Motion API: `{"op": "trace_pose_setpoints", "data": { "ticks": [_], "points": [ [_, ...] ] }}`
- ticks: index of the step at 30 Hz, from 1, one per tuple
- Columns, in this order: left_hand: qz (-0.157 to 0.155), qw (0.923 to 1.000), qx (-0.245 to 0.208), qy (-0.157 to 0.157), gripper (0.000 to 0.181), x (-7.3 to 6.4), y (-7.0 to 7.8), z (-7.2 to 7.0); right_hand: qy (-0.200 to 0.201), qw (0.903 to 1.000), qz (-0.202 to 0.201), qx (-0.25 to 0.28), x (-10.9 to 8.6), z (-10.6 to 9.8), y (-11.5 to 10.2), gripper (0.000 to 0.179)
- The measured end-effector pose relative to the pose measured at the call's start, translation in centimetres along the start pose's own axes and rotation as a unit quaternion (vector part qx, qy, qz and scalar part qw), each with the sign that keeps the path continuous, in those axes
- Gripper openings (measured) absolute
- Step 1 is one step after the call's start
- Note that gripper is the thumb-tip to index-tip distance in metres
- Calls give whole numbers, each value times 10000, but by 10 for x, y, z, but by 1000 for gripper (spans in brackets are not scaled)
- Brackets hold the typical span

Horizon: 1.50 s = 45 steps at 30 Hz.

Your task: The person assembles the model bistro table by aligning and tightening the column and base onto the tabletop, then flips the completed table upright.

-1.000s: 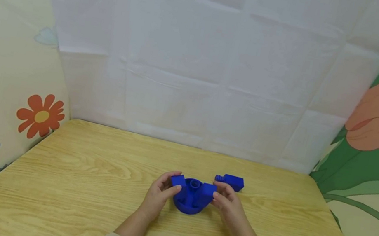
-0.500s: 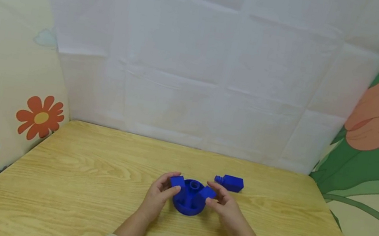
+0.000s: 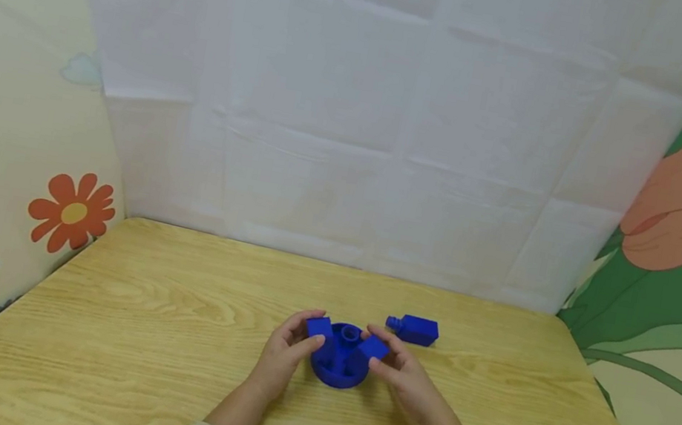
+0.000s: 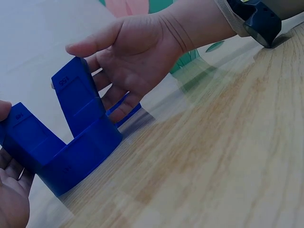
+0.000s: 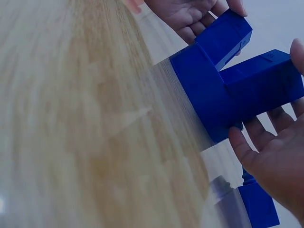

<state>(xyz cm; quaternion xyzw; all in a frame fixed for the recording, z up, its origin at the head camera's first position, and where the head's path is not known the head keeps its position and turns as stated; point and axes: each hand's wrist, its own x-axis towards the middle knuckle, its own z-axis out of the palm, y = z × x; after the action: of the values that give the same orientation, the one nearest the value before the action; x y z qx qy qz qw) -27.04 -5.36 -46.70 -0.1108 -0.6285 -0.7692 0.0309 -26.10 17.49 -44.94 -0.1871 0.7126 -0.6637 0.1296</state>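
Observation:
A round blue base [image 3: 337,379] with a raised hub stands on the table, and two blue rectangular blocks lean outward from it. My left hand [image 3: 282,354] holds the left block [image 3: 320,327] between thumb and fingers. On the other side, my right hand [image 3: 417,382] has its thumb at the front and fingers behind the right block [image 3: 372,348]. The right wrist view shows the right block [image 5: 261,83] rising from the base [image 5: 199,90], with the right hand's fingers [image 5: 244,149] beside it. How the blocks' lower ends sit is hidden.
A third blue block [image 3: 419,330] with a narrow, ridged neck lies on its side behind my right hand. The wood-grain table [image 3: 158,332] meets a white sheet [image 3: 322,164] at the back. Flower-patterned cloth hangs at both sides.
The right block has turned, so its top faces another way. My right hand's fingers have shifted left around it. My left hand stays nearly still on the left block.

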Motion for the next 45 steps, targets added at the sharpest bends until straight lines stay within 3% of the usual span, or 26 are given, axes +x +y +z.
{"op": "trace_pose_setpoints", "data": {
  "ticks": [14, 26, 31, 38, 45],
  "points": [
    [238, 9997, 52, -33, 43, -1, 0, 0, 210, 9994, -272, -85, 1, 2, 3, 55],
    [7, 10000, 29, 31, 49, -1, 0, -2, 400, 9978, -388, -356, -2, 6, 8, 59],
    [-223, 9990, 232, 324, 57, 1, 3, -2, 607, 9974, -348, -177, -4, 12, 6, 60],
    [-355, 9938, 548, 903, 52, 10, 7, 0, 735, 9970, -103, -230, -8, 25, 1, 60],
    [-247, 9903, 1040, 888, 46, 24, 10, 2, 726, 9971, -74, -200, -7, 30, 2, 60]
  ]
}}
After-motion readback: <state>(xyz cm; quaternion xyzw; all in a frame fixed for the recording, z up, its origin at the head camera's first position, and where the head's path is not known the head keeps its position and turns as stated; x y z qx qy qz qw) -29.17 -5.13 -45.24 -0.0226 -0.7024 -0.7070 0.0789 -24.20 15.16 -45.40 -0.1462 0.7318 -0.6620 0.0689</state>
